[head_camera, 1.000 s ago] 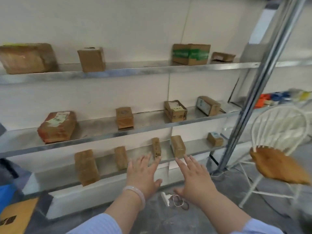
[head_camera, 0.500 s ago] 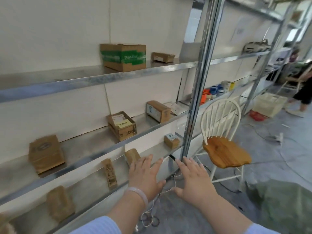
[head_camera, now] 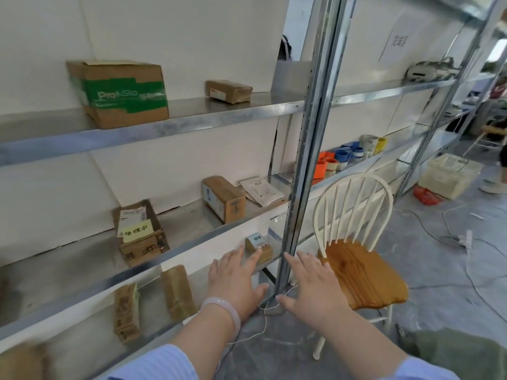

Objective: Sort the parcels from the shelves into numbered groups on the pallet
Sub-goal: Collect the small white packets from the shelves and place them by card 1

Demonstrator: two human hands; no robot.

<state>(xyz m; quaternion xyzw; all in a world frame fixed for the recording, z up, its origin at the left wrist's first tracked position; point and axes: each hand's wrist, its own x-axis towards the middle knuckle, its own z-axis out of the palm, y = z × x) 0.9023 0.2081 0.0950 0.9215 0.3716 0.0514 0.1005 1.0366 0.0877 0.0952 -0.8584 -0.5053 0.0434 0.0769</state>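
Reaching toward shelves, left hand (head_camera: pixel 236 281) and right hand (head_camera: pixel 312 283) spread flat; empty.

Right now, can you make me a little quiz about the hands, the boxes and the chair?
1. True or false: the left hand is gripping a parcel.
2. What colour is the tape on the big box on the top shelf? A red, B green, C blue.
3. Fill the gap: the white chair by the shelf post has a ____ seat.
Key: 1 false, its fingers are spread and hold nothing; 2 B; 3 wooden.
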